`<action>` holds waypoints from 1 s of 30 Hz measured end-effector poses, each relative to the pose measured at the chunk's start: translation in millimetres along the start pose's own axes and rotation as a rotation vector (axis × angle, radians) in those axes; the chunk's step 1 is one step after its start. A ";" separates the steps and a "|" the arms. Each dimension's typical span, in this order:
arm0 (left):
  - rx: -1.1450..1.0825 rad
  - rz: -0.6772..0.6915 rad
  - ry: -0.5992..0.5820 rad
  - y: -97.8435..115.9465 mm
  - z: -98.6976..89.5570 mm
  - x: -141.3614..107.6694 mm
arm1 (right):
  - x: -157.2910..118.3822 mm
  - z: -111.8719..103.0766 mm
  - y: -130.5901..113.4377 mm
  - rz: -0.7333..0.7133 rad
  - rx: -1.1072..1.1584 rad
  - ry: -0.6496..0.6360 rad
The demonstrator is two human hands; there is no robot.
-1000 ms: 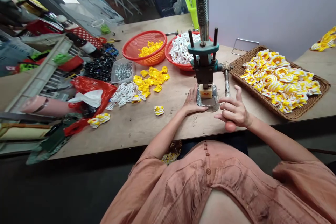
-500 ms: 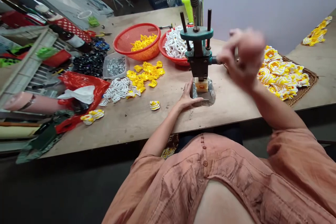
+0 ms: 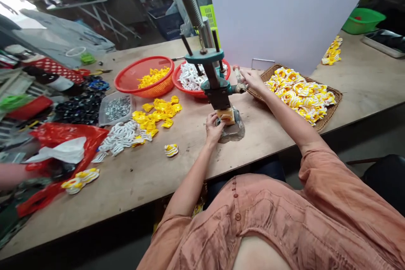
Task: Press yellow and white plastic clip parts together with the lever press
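A hand press (image 3: 217,88) with a teal frame and a tall spring stands on the table, tilted in view. Under its ram, a pale block (image 3: 230,116) sits on the plastic-wrapped base (image 3: 234,134). My left hand (image 3: 213,128) is at the block's left side, thumb and forefinger closing on a small yellow-and-white piece (image 3: 225,117) at its front; its details are too small to make out. My right hand (image 3: 253,81) has its curled fingers at the press's lever handle (image 3: 237,75). A striped yellow-and-white piece (image 3: 171,150) lies left of my left hand.
Left of the press are yellow parts (image 3: 158,114), white striped parts (image 3: 118,137), a tub of metal bits (image 3: 117,109) and two red baskets (image 3: 125,88) (image 3: 177,86). A wicker tray (image 3: 335,103) of assembled pieces stands right. A red bag (image 3: 98,135) lies far left.
My right hand has come down and away from me with the lever. My left hand's thumb and fingers have drawn together at the block. The view has swung right.
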State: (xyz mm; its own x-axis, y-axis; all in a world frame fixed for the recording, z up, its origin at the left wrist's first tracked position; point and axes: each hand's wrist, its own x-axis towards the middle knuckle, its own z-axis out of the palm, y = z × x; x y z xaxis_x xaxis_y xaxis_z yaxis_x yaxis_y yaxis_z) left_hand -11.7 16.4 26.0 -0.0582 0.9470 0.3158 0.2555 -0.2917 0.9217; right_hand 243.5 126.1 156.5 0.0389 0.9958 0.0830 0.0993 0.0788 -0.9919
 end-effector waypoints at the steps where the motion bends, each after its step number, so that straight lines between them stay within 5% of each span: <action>1: -0.016 -0.003 0.008 1.7 1.9 0.1 | 1.3 -17.9 -0.3 -0.075 -0.086 0.058; 4: -0.026 -0.012 0.041 10.4 6.1 -7.5 | 12.6 -81.8 -6.0 -0.203 -0.458 0.268; 7: -0.020 -0.041 0.031 19.0 -2.4 -24.1 | 17.7 -124.7 -1.3 -0.143 -0.882 0.212; 10: -0.050 -0.125 0.002 23.0 -33.7 -42.2 | 9.5 -127.8 20.8 -0.029 -1.154 0.035; 13: 0.147 -0.119 0.071 24.0 -82.0 -54.9 | 1.8 -114.3 46.5 -0.065 -1.259 -0.006; 18: 0.533 -0.085 0.057 16.3 -152.2 -64.4 | 11.1 -107.1 62.1 -0.140 -1.239 0.015; 22: 0.620 -0.088 -0.026 5.5 -175.1 -63.1 | 3.2 -117.3 46.3 -0.162 -1.027 0.026; 27: 0.545 0.032 0.077 24.9 -158.5 -53.3 | -34.4 -139.7 18.2 -0.199 -0.607 0.212; 30: 0.322 0.093 0.045 60.1 -118.5 -55.2 | -73.6 -135.7 6.7 -0.108 -0.177 0.107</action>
State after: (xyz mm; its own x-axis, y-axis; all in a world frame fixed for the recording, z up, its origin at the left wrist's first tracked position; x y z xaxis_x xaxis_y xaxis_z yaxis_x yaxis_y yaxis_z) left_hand -107.5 -69.4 90.6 -0.0611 0.9096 0.4111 0.5533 -0.3119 0.7724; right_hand 376.2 47.0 156.8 0.1229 0.9707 0.2067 0.2814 0.1656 -0.9452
